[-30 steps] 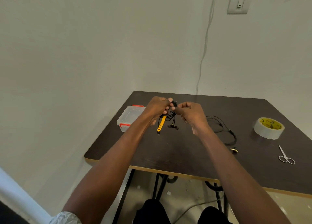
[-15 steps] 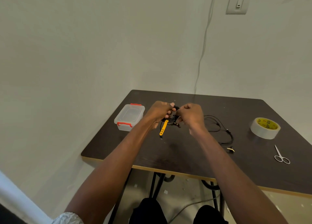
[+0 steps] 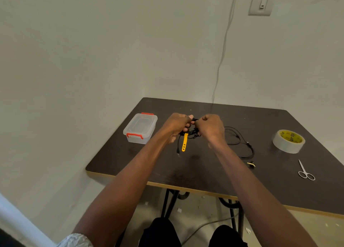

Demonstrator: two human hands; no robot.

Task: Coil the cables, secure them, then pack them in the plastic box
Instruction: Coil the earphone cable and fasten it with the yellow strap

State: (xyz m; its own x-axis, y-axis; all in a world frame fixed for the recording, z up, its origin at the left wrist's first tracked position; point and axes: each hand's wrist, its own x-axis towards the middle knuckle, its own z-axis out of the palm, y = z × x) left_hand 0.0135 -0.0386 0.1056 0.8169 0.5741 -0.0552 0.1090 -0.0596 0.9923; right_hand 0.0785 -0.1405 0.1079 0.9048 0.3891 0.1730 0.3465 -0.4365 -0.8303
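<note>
Since a moment ago our hands have drawn closer together over the middle of the dark brown tabletop point(image 3: 204, 172), and the yellow strap hangs a little lower and straighter. Our left hand point(image 3: 176, 126) and our right hand point(image 3: 209, 128) both have their fingers curled tight around a small bundle of thin black cable point(image 3: 192, 132), held just above the tabletop between them. From that bundle dangles a flat yellow perforated cable tie point(image 3: 184, 144), with one loose black cable end beside it.

We judge the coiling of this first cable nearly finished and the securing in hand — the tie looks threaded on but not yet cinched, though the fingers hide the join, so we cannot tell for sure. A second thin black cable point(image 3: 240, 142) lies loose and uncoiled on the tabletop to the right of our right hand, with a small gold-tipped plug point(image 3: 251, 164) near its end. Nothing is packed yet: the clear plastic box with red latches point(image 3: 140, 128) sits shut near the left edge, to the left of our left hand.

By count we see two cables, one yellow tie, one box, one roll of pale tape with a yellow core point(image 3: 288, 141), and one pair of small silver scissors point(image 3: 305, 171) — both well to the right.
</note>
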